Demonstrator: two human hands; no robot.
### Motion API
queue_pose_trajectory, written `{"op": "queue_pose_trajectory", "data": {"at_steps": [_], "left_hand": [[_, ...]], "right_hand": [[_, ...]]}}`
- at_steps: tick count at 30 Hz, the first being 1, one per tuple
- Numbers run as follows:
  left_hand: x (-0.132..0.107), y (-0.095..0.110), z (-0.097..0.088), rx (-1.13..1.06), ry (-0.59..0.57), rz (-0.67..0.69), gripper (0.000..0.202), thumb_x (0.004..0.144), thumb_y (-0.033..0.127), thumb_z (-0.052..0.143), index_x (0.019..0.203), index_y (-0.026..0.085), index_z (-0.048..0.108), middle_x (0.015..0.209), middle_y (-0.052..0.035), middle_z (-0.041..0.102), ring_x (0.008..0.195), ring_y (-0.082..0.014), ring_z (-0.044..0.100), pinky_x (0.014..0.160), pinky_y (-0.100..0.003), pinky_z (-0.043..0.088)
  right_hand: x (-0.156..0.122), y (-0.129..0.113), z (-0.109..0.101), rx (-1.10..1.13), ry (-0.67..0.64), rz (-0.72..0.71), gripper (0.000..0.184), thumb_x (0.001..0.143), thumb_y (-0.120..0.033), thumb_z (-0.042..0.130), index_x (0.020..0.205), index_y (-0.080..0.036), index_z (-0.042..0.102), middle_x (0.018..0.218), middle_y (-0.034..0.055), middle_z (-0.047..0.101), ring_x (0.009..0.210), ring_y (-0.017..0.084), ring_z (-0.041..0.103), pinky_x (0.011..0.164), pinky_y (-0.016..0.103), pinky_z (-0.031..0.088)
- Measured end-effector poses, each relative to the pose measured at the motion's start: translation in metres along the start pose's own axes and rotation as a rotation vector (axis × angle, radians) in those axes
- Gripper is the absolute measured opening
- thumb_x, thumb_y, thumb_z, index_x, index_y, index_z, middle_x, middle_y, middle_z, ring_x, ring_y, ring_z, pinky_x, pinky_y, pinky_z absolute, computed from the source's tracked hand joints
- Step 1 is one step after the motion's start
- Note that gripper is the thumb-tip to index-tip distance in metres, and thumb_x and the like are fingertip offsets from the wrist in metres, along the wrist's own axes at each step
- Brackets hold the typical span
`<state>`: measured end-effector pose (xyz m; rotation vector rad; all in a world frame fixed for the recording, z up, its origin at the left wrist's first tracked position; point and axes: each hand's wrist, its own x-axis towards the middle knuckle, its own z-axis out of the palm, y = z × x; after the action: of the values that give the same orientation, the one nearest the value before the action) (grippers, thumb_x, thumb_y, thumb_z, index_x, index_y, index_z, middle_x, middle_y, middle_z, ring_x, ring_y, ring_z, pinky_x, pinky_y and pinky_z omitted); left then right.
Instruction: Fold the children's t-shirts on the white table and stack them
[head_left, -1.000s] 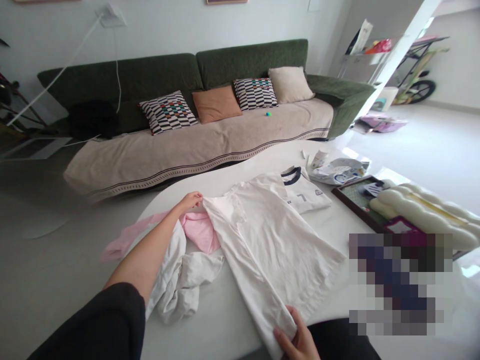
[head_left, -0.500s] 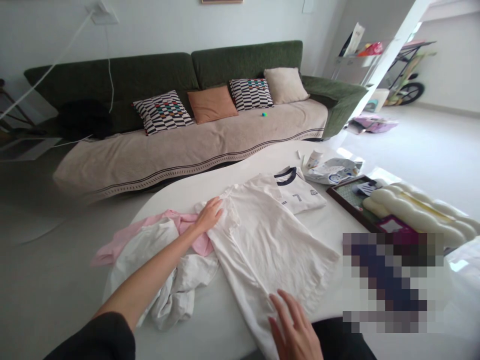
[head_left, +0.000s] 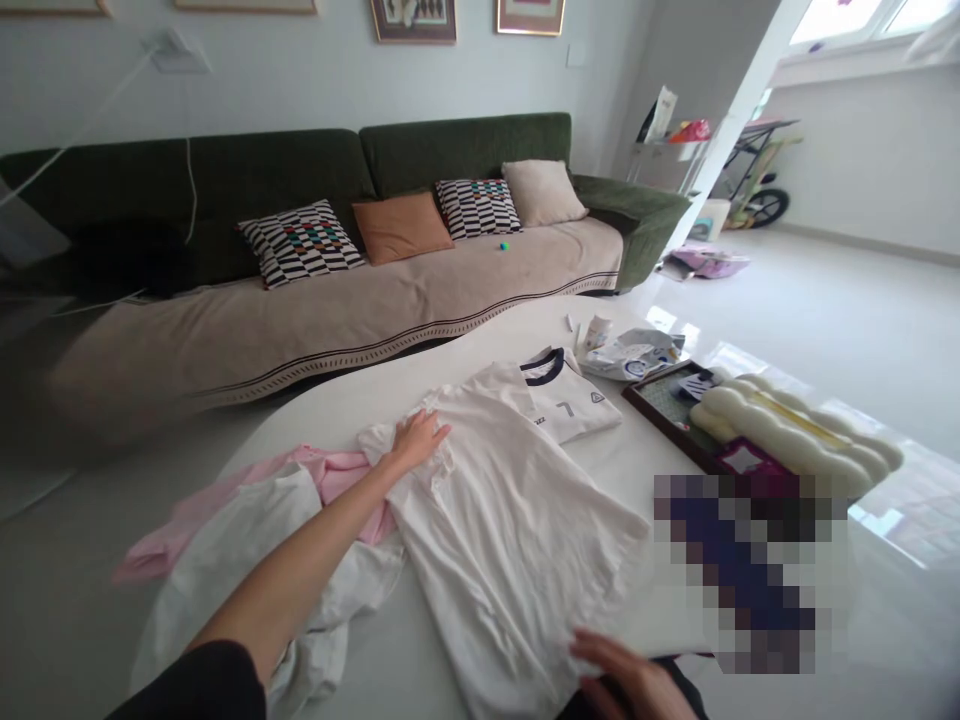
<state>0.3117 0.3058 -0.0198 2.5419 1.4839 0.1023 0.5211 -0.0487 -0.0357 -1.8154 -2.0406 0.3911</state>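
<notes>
A white shirt (head_left: 517, 510) lies spread across the white table, with some wrinkles and its lower end toward me. My left hand (head_left: 416, 440) rests flat on its upper left part, by a ruffled edge, with fingers apart. Close to the near table edge, my right hand (head_left: 630, 680) is beside the shirt's lower right corner, fingers apart and a little blurred, holding nothing. Beyond the shirt is a folded white T-shirt (head_left: 574, 405) with a dark collar, partly covered by it. Pink clothing (head_left: 217, 510) and a crumpled white garment (head_left: 247, 540) lie under and beside my left forearm.
To the right on the table (head_left: 300, 420) are a brown-edged tray (head_left: 664, 430), a cream puffy object (head_left: 795, 430) and a plastic packet (head_left: 637, 355). A pixelated patch hides part of the right side. A green sofa (head_left: 465, 140) with cushions stands behind.
My right hand has moved to the right, off the shirt's near part, which now lies more spread out there. My left hand stays on the shirt. The camera view has shifted slightly.
</notes>
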Motion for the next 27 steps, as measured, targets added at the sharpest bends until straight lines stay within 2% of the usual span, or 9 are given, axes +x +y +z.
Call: {"op": "queue_pose_trajectory", "data": {"at_steps": [2,5,8,10,12,16,19,23,27], "left_hand": [[0.032,0.021,-0.010,-0.049,0.069,0.091,0.043,0.086,0.035,0.032,0.121,0.013,0.047,0.122,-0.0133,0.049,0.113,-0.0218,0.044,0.096,-0.036,0.034],[0.081,0.062,-0.020,-0.063,0.117,0.260,0.045,0.082,0.014,0.036,0.126,0.017,0.041,0.129,-0.0069,0.044,0.115,-0.0166,0.040,0.096,-0.027,0.033],[0.118,0.101,-0.023,0.017,0.088,0.485,0.067,0.071,-0.002,0.038,0.131,0.027,0.034,0.137,-0.0003,0.034,0.121,-0.0182,0.031,0.091,-0.029,0.037],[0.133,0.119,-0.022,0.109,0.006,0.584,0.068,0.067,-0.004,0.040,0.126,0.030,0.040,0.133,0.0002,0.039,0.121,-0.0206,0.029,0.088,-0.032,0.038],[0.141,0.128,-0.020,0.194,-0.056,0.598,0.059,0.067,-0.003,0.042,0.118,0.028,0.049,0.122,-0.0033,0.050,0.116,-0.0226,0.033,0.087,-0.035,0.037],[0.145,0.126,-0.023,0.237,-0.026,0.552,0.040,0.070,0.004,0.048,0.103,0.023,0.059,0.100,-0.0077,0.059,0.100,-0.0231,0.044,0.087,-0.040,0.033],[0.144,0.113,-0.038,0.216,0.018,0.555,0.023,0.071,0.012,0.054,0.090,0.021,0.063,0.090,-0.0073,0.061,0.096,-0.0230,0.045,0.089,-0.043,0.029],[0.128,0.085,-0.074,0.258,0.124,0.595,0.013,0.075,0.022,0.053,0.079,0.020,0.065,0.083,-0.0062,0.058,0.094,-0.0222,0.045,0.094,-0.047,0.022],[0.082,0.047,-0.095,0.296,0.222,0.584,0.018,0.078,0.022,0.047,0.084,0.020,0.064,0.083,-0.0055,0.057,0.095,-0.0216,0.045,0.098,-0.046,0.019]], "right_hand": [[0.024,0.031,-0.022,-0.025,0.157,0.187,0.034,0.086,-0.032,0.035,0.109,-0.024,0.059,0.105,0.0051,0.064,0.093,0.017,0.061,0.081,0.028,0.048],[0.062,0.071,-0.040,-0.001,0.363,0.388,0.036,0.084,-0.035,0.037,0.107,-0.019,0.059,0.097,0.0094,0.065,0.086,0.020,0.062,0.078,0.033,0.048],[0.082,0.095,-0.041,0.030,0.404,0.420,0.034,0.078,-0.036,0.043,0.101,-0.017,0.061,0.087,0.0101,0.066,0.078,0.020,0.062,0.073,0.033,0.048],[0.084,0.102,-0.036,0.047,0.394,0.432,0.032,0.075,-0.036,0.045,0.096,-0.018,0.062,0.081,0.0086,0.065,0.072,0.019,0.061,0.068,0.031,0.048],[0.083,0.104,-0.031,0.088,0.363,0.448,0.029,0.073,-0.035,0.047,0.090,-0.018,0.063,0.074,0.0063,0.064,0.066,0.017,0.060,0.063,0.029,0.048],[0.081,0.101,-0.031,0.206,0.276,0.484,0.019,0.072,-0.032,0.047,0.070,-0.018,0.060,0.061,0.0031,0.061,0.053,0.014,0.055,0.052,0.025,0.043],[0.082,0.096,-0.040,0.256,0.231,0.521,0.020,0.071,-0.032,0.047,0.058,-0.018,0.052,0.053,0.0014,0.057,0.045,0.012,0.049,0.044,0.023,0.035],[0.074,0.081,-0.051,0.270,0.290,0.481,0.018,0.075,-0.031,0.045,0.066,-0.018,0.053,0.062,0.0023,0.058,0.056,0.014,0.052,0.051,0.023,0.040],[0.057,0.052,-0.045,0.138,0.407,0.280,0.012,0.076,-0.025,0.046,0.079,-0.019,0.055,0.073,0.0043,0.055,0.070,0.017,0.053,0.063,0.027,0.044]]}}
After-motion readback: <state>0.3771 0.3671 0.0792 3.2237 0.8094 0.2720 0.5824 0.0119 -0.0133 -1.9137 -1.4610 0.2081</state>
